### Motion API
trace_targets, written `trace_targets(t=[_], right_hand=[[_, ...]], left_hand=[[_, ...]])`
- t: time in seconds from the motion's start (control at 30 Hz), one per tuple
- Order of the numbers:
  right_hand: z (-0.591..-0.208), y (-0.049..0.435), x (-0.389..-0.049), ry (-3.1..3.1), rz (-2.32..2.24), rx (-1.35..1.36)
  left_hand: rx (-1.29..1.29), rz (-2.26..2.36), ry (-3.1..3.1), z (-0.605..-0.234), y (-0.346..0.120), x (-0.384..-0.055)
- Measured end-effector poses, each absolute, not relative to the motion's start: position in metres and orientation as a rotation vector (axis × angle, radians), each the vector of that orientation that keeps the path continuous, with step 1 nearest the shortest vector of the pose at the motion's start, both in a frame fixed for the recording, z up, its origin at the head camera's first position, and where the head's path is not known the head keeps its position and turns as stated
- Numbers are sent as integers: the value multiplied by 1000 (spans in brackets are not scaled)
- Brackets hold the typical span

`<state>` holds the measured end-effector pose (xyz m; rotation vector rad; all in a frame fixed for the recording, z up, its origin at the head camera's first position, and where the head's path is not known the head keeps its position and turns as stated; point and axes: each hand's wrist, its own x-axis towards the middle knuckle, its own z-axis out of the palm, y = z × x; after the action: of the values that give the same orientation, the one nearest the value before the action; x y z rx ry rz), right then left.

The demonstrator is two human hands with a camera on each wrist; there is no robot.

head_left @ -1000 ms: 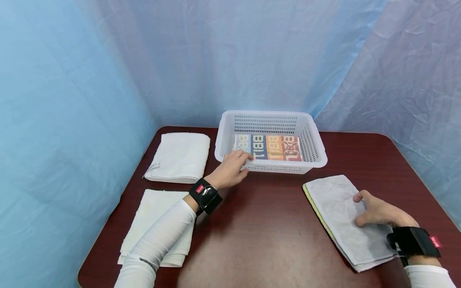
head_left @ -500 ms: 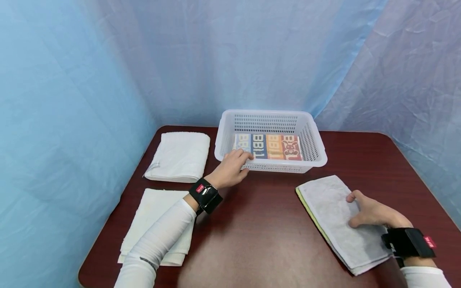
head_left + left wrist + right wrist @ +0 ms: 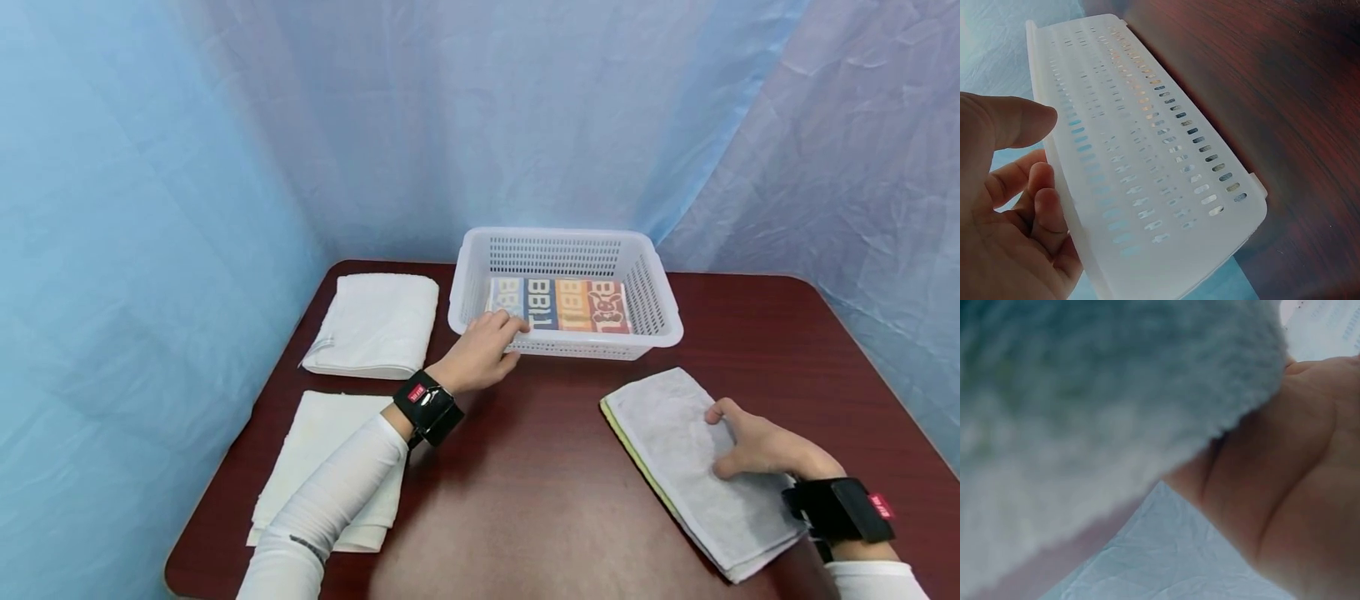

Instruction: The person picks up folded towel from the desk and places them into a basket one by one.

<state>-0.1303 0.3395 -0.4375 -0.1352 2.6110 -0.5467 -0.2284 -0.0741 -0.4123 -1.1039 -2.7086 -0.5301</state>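
My left hand holds the near rim of a white slotted plastic basket; its curled fingers and thumb show by the rim in the left wrist view. Inside the basket lies a folded towel with light blue, navy, orange and red bands, lettering and a rabbit. On the right, my right hand grips a folded grey towel by its right side. A yellow-green layer shows along that towel's left edge. Close up in the right wrist view, the fluffy grey cloth hides most of the fingers.
Two folded white towels lie on the left: one at the back, the other nearer, partly under my left forearm. All this is on a dark red-brown table. Light blue curtains hang behind and beside it.
My right hand has moved left along with the grey towel, bringing it nearer the middle of the table. The left hand and the basket have stayed in place.
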Motion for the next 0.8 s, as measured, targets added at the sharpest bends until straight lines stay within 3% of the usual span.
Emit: trace_targets(t=[0.8], right_hand=[[-441, 323, -135, 2557, -622, -238]], left_hand=[[-1141, -473, -2711, -413, -72, -207]])
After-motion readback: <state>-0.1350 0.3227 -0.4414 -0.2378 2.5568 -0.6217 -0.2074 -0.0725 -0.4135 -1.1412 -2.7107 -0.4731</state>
